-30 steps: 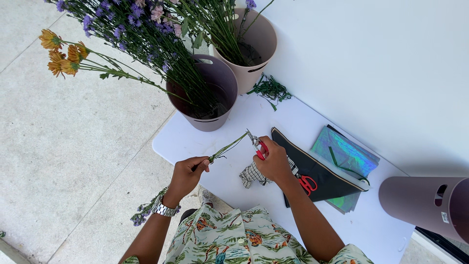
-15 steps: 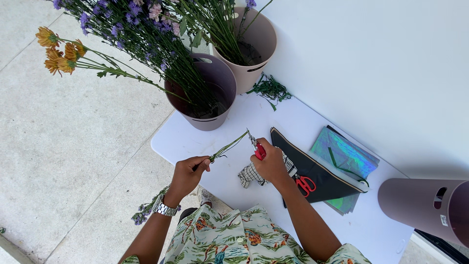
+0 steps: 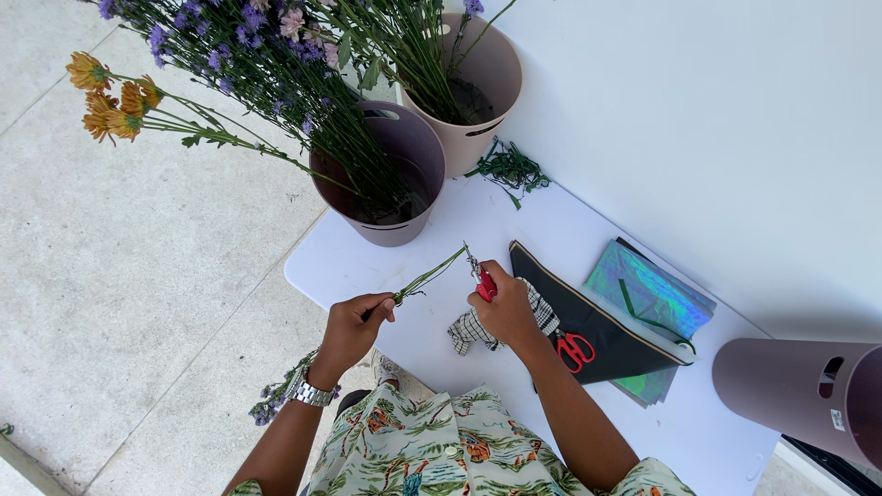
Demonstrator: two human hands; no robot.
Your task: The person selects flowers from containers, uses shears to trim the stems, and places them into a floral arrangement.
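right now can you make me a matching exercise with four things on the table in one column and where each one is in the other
Things:
1. flower stem
2. red-handled clippers
3. red scissors
4. green trimmings

Places:
A. on the black sheet
B. in the right hand
C. beside the beige bucket
D. in the left hand

Pairs: 1-D, 2-B, 3-A, 4-C

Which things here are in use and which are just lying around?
In use: left hand holding green stem; right hand with red-handled snips and checked cloth.
Lying about: red scissors, iridescent sheets, cut greenery, toppled bucket.
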